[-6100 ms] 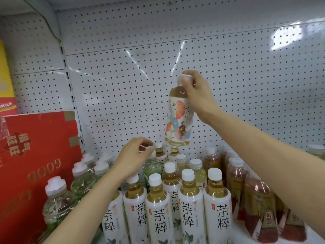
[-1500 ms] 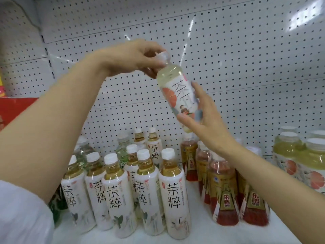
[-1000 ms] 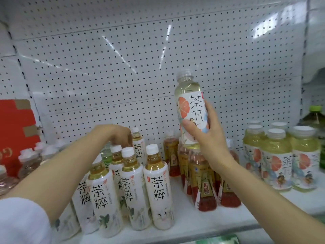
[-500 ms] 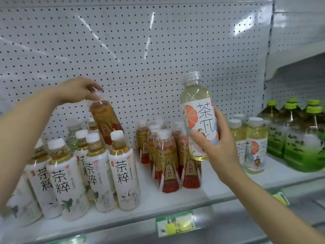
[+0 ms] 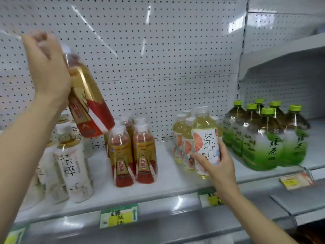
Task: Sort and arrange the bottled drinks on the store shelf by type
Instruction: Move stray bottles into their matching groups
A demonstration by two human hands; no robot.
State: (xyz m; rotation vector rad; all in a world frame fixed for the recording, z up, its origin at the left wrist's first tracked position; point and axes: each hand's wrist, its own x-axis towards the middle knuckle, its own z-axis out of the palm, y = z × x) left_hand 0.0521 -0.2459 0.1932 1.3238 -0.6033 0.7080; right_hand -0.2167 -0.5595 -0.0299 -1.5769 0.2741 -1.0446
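My left hand point(image 5: 48, 73) grips a gold-and-red bottle point(image 5: 88, 101) by its upper part, tilted in the air above the left of the shelf. My right hand point(image 5: 217, 166) holds a pale yellow bottle with an orange-slice label point(image 5: 204, 138) low at the front of a group of matching bottles point(image 5: 181, 141). A cluster of gold-and-red bottles point(image 5: 131, 154) stands mid-shelf. White-labelled tea bottles point(image 5: 73, 166) stand at the left, partly behind my left arm.
Large green-capped green tea bottles point(image 5: 267, 138) fill the right of the white shelf point(image 5: 167, 182). A pegboard back wall point(image 5: 158, 67) rises behind. Price tags point(image 5: 118, 217) line the shelf's front rail. Another shelf bay point(image 5: 290, 59) adjoins at the right.
My left hand has lifted the gold-and-red bottle higher and nearer to me. My right hand has lowered the orange-label bottle to the matching group on the right. The view has shifted right.
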